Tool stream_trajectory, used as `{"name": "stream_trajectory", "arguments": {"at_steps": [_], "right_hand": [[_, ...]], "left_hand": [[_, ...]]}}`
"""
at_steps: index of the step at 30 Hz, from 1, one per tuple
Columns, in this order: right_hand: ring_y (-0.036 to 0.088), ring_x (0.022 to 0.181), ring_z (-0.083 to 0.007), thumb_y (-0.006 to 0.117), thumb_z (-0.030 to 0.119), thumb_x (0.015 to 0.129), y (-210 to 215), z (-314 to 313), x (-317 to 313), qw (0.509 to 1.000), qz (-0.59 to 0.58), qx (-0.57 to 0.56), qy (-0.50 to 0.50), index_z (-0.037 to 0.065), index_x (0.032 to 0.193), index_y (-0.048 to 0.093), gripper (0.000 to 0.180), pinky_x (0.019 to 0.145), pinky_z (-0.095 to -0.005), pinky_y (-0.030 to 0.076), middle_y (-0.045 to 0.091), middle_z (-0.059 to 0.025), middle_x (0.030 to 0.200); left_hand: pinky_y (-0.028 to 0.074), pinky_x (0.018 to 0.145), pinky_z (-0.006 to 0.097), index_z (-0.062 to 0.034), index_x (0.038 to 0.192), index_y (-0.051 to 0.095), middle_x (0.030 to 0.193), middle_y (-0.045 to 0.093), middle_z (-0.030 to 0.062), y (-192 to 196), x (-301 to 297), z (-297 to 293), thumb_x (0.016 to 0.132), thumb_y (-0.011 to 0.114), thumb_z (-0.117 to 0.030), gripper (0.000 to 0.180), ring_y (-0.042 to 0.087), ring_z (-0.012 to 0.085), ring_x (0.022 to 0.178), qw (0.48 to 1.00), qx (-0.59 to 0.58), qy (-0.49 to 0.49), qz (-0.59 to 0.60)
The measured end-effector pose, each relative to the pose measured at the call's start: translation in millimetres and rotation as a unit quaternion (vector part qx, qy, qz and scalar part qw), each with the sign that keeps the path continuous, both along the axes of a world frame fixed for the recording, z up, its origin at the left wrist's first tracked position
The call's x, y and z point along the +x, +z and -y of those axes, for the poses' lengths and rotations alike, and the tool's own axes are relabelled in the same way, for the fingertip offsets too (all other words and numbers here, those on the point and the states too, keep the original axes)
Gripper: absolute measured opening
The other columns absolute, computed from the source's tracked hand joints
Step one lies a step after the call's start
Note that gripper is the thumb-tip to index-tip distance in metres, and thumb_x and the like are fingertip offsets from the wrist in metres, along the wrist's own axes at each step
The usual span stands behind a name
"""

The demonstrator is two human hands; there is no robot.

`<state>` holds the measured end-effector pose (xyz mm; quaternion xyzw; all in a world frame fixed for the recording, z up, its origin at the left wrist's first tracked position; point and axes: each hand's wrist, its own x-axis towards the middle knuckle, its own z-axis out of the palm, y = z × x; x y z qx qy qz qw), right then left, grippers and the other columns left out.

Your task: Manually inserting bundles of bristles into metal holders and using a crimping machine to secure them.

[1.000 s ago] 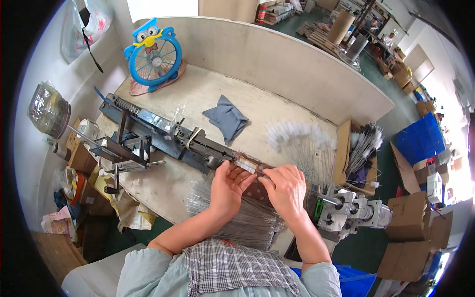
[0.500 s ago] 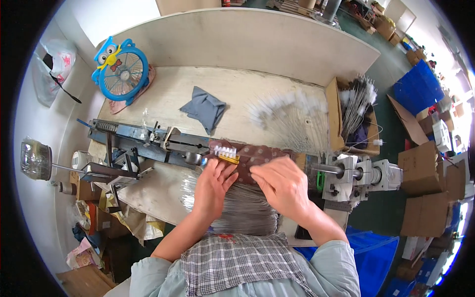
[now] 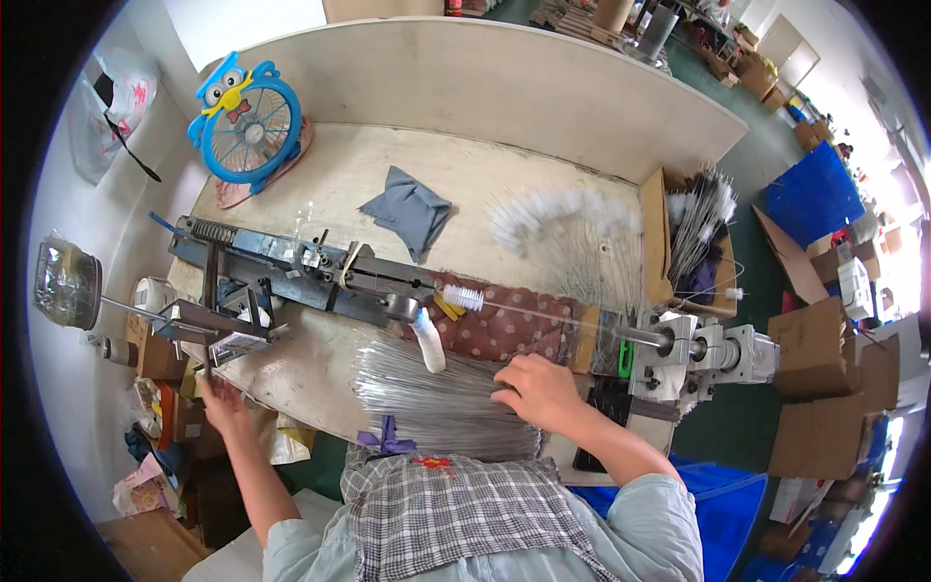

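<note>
My left hand [image 3: 225,405] is at the lower left, its partly curled fingers around the lower end of a dark metal lever [image 3: 209,291] on the bench fixture. Lying over a bundle of thin metal wires [image 3: 436,398] is my right hand [image 3: 543,390], its fingers bent and a gap between thumb and forefinger; nothing shows in it. A small brush with white bristles [image 3: 464,298] sits at the end of the fixture [image 3: 388,286]. Its wire stem runs right toward the motor-driven spindle [image 3: 652,337]. Below the fixture, a white-wrapped handle [image 3: 428,341] sticks out toward me.
A polka-dot brown cloth [image 3: 519,325] and a yellow block [image 3: 449,307] lie under the brush. Behind are a grey cloth [image 3: 407,209], white-tipped brushes [image 3: 572,223] and a blue fan [image 3: 249,131]. A cardboard box [image 3: 657,238] of brushes stands right.
My left hand has left the brush and moved down-left to the lever. My right hand has shifted down onto the wires. The brush now spans between fixture and spindle, uncovered.
</note>
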<state>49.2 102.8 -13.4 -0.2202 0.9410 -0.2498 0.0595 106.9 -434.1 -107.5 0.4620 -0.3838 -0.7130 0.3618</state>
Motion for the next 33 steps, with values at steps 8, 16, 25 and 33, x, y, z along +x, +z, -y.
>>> {"name": "stream_trajectory", "arguments": {"at_steps": [8,16,25,33], "right_hand": [[0.061,0.075,-0.0247,0.064,0.023,0.078,16,-19,-8,0.998,0.035,0.015,-0.045,0.01,0.079,0.068,0.013,0.063,-0.0366,0.049,0.061,-0.0041,0.076],[0.062,0.074,-0.0261,0.062,0.024,0.081,8,-28,-3,0.996,0.082,-0.013,-0.032,0.01,0.084,0.069,0.015,0.063,-0.0361,0.049,0.063,-0.0051,0.079],[0.061,0.073,-0.0282,0.063,0.013,0.079,12,-50,-1,0.997,-0.019,-0.011,-0.073,0.01,0.09,0.068,0.012,0.063,-0.0368,0.049,0.061,-0.0076,0.077],[0.063,0.074,-0.0247,0.059,0.002,0.07,14,-43,13,0.995,-0.062,0.061,-0.042,0.008,0.096,0.061,0.027,0.059,-0.0374,0.051,0.054,-0.0062,0.088]], "left_hand": [[0.044,0.065,0.023,-0.0074,0.096,0.057,0.089,0.06,0.0026,-6,-8,-43,0.083,0.064,-0.043,0.038,0.056,0.0122,0.077,1.0,0.019,0.014,-0.017],[0.052,0.082,0.032,-0.0018,0.106,0.055,0.101,0.063,0.0109,28,-40,-219,0.088,0.058,-0.021,0.026,0.062,0.0209,0.091,0.918,0.219,-0.316,-0.101],[0.044,0.063,0.026,-0.0059,0.096,0.053,0.082,0.054,0.001,130,-79,-380,0.087,0.057,-0.02,0.018,0.052,0.0115,0.073,0.845,0.188,-0.498,0.05],[0.034,0.04,0.025,-0.0029,0.097,0.059,0.063,0.053,-0.0002,183,-84,-286,0.096,0.041,-0.037,0.039,0.039,0.008,0.04,0.644,0.548,-0.515,-0.141]]}}
